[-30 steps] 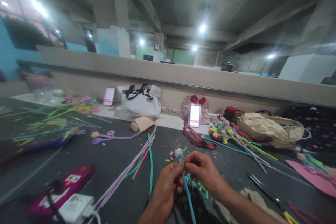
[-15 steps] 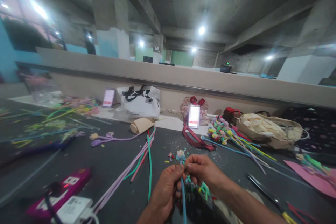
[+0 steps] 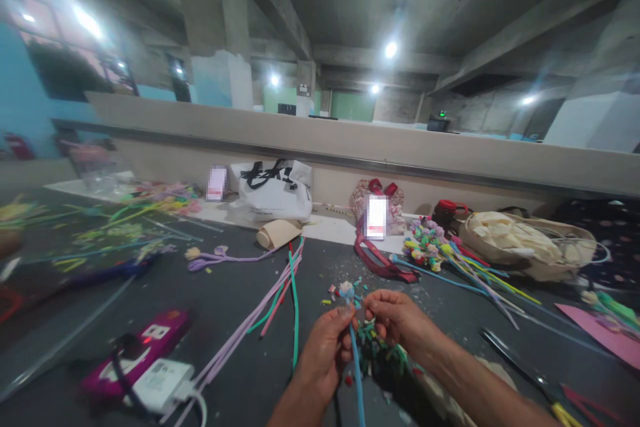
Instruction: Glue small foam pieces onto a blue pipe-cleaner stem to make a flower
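A blue pipe-cleaner stem (image 3: 357,370) runs down towards me, topped by a small pale flower head (image 3: 346,290) with blue around it. Between the thumb and fingers of my left hand (image 3: 324,347), the stem is pinched just below that head. My right hand (image 3: 400,320) is closed in a pinch slightly to the right, a small gap from the stem. Anything between its fingertips is too small to make out. Bits of coloured fluff and clippings (image 3: 367,333) lie on the dark table (image 3: 240,380) beneath and around both hands.
Lilac pipe cleaners (image 3: 253,313) lie left beside a green one (image 3: 294,307). Scissors (image 3: 520,363) rest at right. A magenta power strip (image 3: 167,327) with a white charger (image 3: 163,383) sits front left. Behind are a bunch of flowers (image 3: 427,243), a phone (image 3: 376,217) and a white bag (image 3: 275,190).
My right hand has drawn back to the right, away from the left fingers and the stem. My left hand keeps its pinch. The whole view has shifted slightly.
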A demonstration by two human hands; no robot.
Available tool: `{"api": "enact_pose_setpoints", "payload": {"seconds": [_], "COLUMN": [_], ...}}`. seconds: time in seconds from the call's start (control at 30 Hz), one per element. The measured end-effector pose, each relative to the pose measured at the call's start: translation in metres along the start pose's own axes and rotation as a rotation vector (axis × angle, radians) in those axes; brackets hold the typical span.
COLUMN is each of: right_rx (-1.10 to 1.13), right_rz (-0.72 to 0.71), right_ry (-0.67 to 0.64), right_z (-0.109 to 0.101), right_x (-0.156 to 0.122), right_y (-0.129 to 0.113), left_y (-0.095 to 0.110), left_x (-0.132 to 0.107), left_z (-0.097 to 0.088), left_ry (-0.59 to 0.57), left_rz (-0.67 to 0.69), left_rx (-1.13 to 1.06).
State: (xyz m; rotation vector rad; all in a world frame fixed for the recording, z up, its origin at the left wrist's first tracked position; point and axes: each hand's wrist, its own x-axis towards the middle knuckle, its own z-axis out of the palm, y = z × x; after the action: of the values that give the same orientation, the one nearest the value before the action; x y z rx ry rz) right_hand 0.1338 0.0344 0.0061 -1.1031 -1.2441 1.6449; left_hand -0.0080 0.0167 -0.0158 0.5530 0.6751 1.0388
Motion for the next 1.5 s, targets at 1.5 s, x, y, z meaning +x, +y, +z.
{"api": "enact_pose_setpoints", "payload": {"seconds": [1.5], "right_rx": [0.077], "right_rz": [-0.011], "right_ry": [0.114], "right_z": [0.021], "right_x": [-0.008], "right_y": [0.009], "left_y": [0.000], "left_x": [-0.004], "left_z": [0.005], "left_ry": [-0.122], "left_rz": [-0.067], "left_rx": [-0.105]}}
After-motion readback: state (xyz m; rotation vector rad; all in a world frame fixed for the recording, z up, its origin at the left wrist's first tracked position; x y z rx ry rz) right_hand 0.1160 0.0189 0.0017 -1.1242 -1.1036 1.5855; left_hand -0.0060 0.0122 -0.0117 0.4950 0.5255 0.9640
